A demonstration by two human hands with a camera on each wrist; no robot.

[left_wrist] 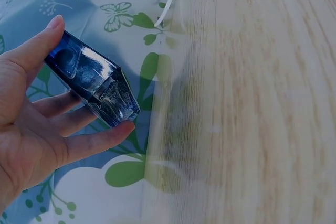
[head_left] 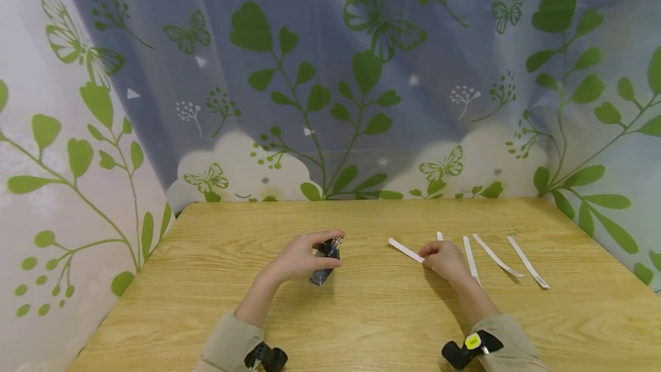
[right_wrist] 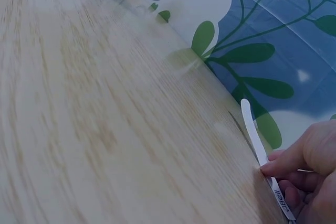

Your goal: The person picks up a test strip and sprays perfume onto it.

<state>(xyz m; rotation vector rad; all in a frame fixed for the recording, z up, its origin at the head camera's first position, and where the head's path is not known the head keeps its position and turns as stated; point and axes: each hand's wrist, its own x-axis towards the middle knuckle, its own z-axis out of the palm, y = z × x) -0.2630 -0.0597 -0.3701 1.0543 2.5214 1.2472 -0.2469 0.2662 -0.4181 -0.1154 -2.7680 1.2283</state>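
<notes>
A dark blue glass bottle with a silvery neck, resembling a perfume bottle (head_left: pixel 321 276), is tilted above the table in my left hand (head_left: pixel 291 258). Thumb and fingers grip it by its sides; in the left wrist view the faceted clear-blue glass of the bottle (left_wrist: pixel 94 77) shows beside the palm. To the right, my right hand (head_left: pixel 448 262) pinches a narrow white paper strip (head_left: pixel 405 249) between thumb and fingertips. The right wrist view has this strip (right_wrist: pixel 252 129) pointing away from the hand, with dark lettering near the held end.
Several more white strips lie around and right of the right hand, among them a slanted strip (head_left: pixel 494 254) and the rightmost strip (head_left: pixel 528 262). They rest on a wood-grain table (head_left: pixel 372 314). A leaf-and-butterfly patterned curtain (head_left: pixel 330 113) hangs behind the table's far edge.
</notes>
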